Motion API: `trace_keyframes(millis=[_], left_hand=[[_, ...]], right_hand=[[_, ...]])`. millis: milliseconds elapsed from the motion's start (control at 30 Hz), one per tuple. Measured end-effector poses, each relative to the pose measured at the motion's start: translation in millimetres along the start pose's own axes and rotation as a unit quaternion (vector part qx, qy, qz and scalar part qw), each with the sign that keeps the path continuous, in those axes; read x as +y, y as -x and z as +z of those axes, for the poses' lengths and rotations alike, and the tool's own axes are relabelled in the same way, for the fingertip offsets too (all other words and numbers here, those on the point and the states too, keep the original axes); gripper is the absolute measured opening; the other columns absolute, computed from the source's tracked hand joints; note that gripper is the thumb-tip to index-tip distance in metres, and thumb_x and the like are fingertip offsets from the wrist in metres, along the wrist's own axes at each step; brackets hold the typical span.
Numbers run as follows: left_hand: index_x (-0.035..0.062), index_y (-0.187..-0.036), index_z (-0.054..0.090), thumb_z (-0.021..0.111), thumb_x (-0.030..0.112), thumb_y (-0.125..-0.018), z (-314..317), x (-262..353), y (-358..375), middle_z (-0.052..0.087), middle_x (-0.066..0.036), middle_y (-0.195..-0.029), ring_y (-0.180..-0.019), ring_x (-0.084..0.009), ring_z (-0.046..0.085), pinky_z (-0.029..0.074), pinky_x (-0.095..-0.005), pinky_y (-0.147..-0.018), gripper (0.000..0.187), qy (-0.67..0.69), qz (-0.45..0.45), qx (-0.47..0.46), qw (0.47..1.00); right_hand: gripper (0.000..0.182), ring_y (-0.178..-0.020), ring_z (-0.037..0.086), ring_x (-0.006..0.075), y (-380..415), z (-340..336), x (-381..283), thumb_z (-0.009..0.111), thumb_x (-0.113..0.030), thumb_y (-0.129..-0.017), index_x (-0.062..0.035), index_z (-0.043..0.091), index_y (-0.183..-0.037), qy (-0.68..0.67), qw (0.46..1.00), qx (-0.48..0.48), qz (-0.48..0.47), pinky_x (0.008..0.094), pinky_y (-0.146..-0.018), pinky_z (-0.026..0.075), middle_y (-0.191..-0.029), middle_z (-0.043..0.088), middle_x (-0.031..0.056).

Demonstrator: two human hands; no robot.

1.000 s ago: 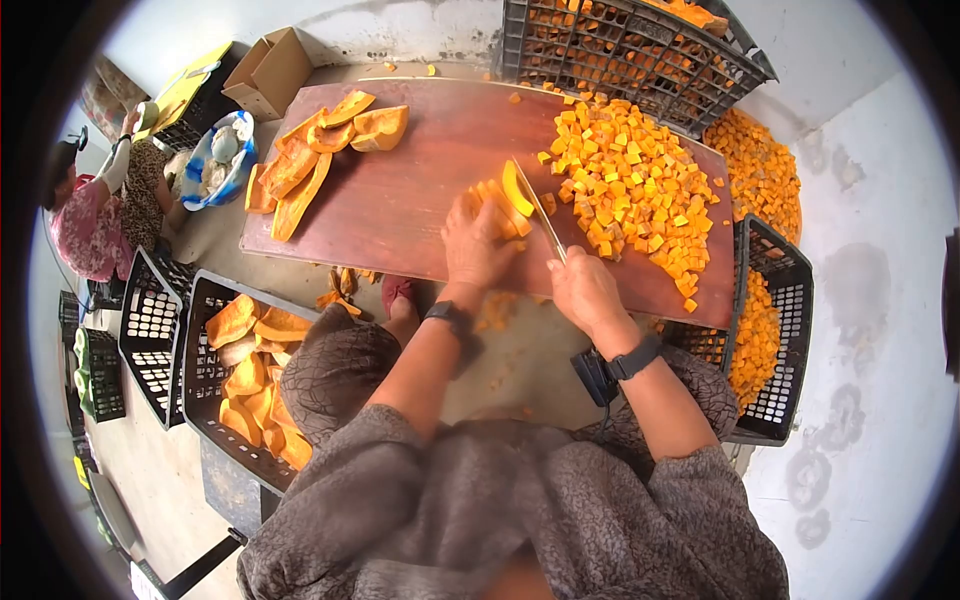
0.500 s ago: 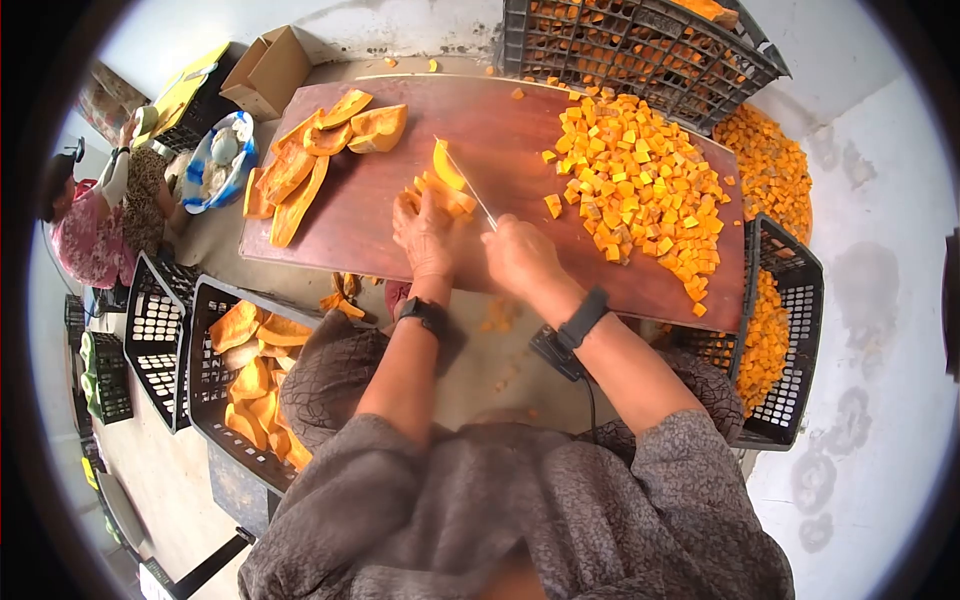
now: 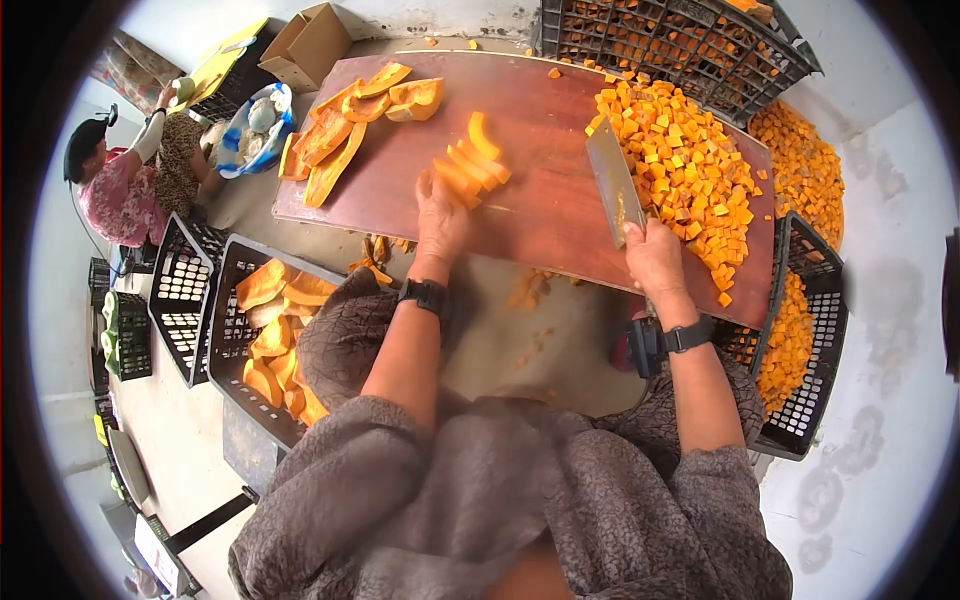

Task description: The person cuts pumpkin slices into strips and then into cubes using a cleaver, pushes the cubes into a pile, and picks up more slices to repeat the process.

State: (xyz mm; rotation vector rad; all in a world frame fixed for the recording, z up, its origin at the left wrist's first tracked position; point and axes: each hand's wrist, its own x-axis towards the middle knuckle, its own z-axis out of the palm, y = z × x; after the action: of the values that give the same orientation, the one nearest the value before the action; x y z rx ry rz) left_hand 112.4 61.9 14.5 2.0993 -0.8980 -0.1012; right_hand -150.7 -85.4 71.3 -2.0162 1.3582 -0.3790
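Note:
On the dark red board [image 3: 540, 235], my left hand [image 3: 440, 215] touches the near end of several orange pumpkin strips [image 3: 470, 170], its fingers closed on them. My right hand [image 3: 655, 262] grips the handle of a broad-bladed knife [image 3: 615, 180]. The blade stands tilted at the left edge of a large pile of pumpkin cubes [image 3: 690, 170]. Larger pumpkin wedges [image 3: 335, 140] lie at the board's far left.
A crate of pumpkin pieces [image 3: 225, 330] stands at lower left, a crate of cubes [image 3: 825, 370] at right. Behind the board are a black crate [image 3: 680, 50] and a heap of cubes [image 3: 800, 160]. Another person [image 3: 120, 200] sits at far left, near a blue-white basin [image 3: 285, 140].
My right hand has moved right with the knife, from the strips to the cube pile. My left hand stays by the strips, which now lie fanned out. The view has shifted slightly.

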Motion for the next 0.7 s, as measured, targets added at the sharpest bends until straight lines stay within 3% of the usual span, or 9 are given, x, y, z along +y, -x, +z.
trace_keyframes(millis=[100,167,200,267,300,400,500,533,700], left_hand=[[-0.0054,-0.129,0.049,0.053,-0.001,-0.078,3.0,1.0,0.5,0.034,-0.034,-0.143,-0.131,-0.0454,0.040,0.038,-0.0384,-0.109,0.051,-0.018,-0.001,0.010,1.000],[-0.0062,-0.125,0.051,0.060,-0.001,-0.076,13.1,-10.8,-0.2,0.035,-0.033,-0.141,-0.130,-0.0445,0.041,0.039,-0.0384,-0.108,0.050,0.274,-0.092,0.000,0.957],[-0.0062,-0.125,0.051,0.060,-0.001,-0.076,9.4,-4.9,2.1,0.035,-0.033,-0.141,-0.130,-0.0445,0.041,0.039,-0.0384,-0.108,0.050,0.272,-0.090,0.000,0.958],[-0.0063,-0.120,0.054,0.072,0.004,-0.073,5.0,7.8,12.3,0.042,-0.031,-0.133,-0.123,-0.0425,0.046,0.042,-0.0394,-0.104,0.052,-0.041,0.026,-0.012,0.999],[-0.0063,-0.120,0.054,0.072,0.004,-0.073,7.7,12.7,15.4,0.042,-0.031,-0.133,-0.123,-0.0425,0.046,0.042,-0.0394,-0.104,0.052,-0.043,0.029,-0.014,0.999],[-0.0036,-0.106,0.055,0.084,0.023,-0.069,19.0,30.5,21.2,0.050,-0.024,-0.115,-0.100,-0.0394,0.056,0.049,-0.0433,-0.087,0.053,-0.014,-0.033,-0.005,0.999],[-0.0005,-0.109,0.051,0.081,0.028,-0.072,34.5,58.9,31.1,0.051,-0.024,-0.113,-0.098,-0.0421,0.058,0.050,-0.0473,-0.082,0.055,-0.062,-0.053,0.014,0.997],[0.0032,-0.111,0.050,0.079,0.030,-0.074,44.1,57.7,31.6,0.054,-0.022,-0.109,-0.095,-0.0415,0.060,0.051,-0.0475,-0.079,0.054,-0.061,-0.016,0.033,0.997],[0.0102,-0.115,0.053,0.072,0.021,-0.080,61.9,65.6,36.9,0.056,-0.019,-0.111,-0.088,-0.0394,0.064,0.053,-0.0474,-0.074,0.042,-0.109,0.001,-0.023,0.994]], right_hand=[[0.032,-0.085,0.061,0.0485,5.8,-1.4,9.1,0.059,-0.025,-0.090,0.0075,0.061,-0.089,0.014,1.000,0.009,-0.003,0.0519,-0.076,0.049,-0.084,0.064,0.0310],[0.032,-0.085,0.061,0.0485,10.6,-1.9,11.7,0.058,-0.025,-0.090,0.0073,0.061,-0.089,0.012,1.000,0.003,-0.007,0.0517,-0.076,0.048,-0.084,0.064,0.0308],[0.032,-0.086,0.061,0.0485,10.8,-2.6,11.6,0.058,-0.025,-0.091,0.0071,0.061,-0.089,0.012,1.000,-0.001,-0.013,0.0516,-0.076,0.048,-0.083,0.064,0.0307],[0.032,-0.086,0.061,0.0485,14.0,-3.2,11.0,0.058,-0.025,-0.091,0.0067,0.061,-0.089,0.002,1.000,-0.003,-0.005,0.0517,-0.077,0.048,-0.085,0.064,0.0303],[0.032,-0.087,0.061,0.0485,16.0,-3.6,11.1,0.057,-0.026,-0.091,0.0063,0.061,-0.089,-0.005,1.000,-0.007,0.003,0.0519,-0.077,0.048,-0.086,0.064,0.0299],[0.032,-0.087,0.061,0.0480,18.8,-2.9,8.8,0.057,-0.026,-0.091,0.0056,0.061,-0.089,-0.015,1.000,-0.010,0.003,0.0525,-0.077,0.048,-0.086,0.064,0.0297],[0.031,-0.086,0.062,0.0473,20.1,-1.1,9.2,0.057,-0.027,-0.092,0.0045,0.060,-0.090,-0.002,1.000,-0.010,0.010,0.0527,-0.077,0.048,-0.086,0.064,0.0296],[0.031,-0.086,0.062,0.0473,20.5,-2.0,10.0,0.057,-0.027,-0.092,0.0045,0.060,-0.090,-0.001,1.000,-0.008,0.010,0.0527,-0.077,0.048,-0.086,0.064,0.0296],[0.031,-0.087,0.061,0.0470,24.4,-3.1,16.0,0.056,-0.027,-0.092,0.0032,0.059,-0.092,-0.025,0.999,-0.021,0.008,0.0528,-0.078,0.048,-0.087,0.065,0.0283]])
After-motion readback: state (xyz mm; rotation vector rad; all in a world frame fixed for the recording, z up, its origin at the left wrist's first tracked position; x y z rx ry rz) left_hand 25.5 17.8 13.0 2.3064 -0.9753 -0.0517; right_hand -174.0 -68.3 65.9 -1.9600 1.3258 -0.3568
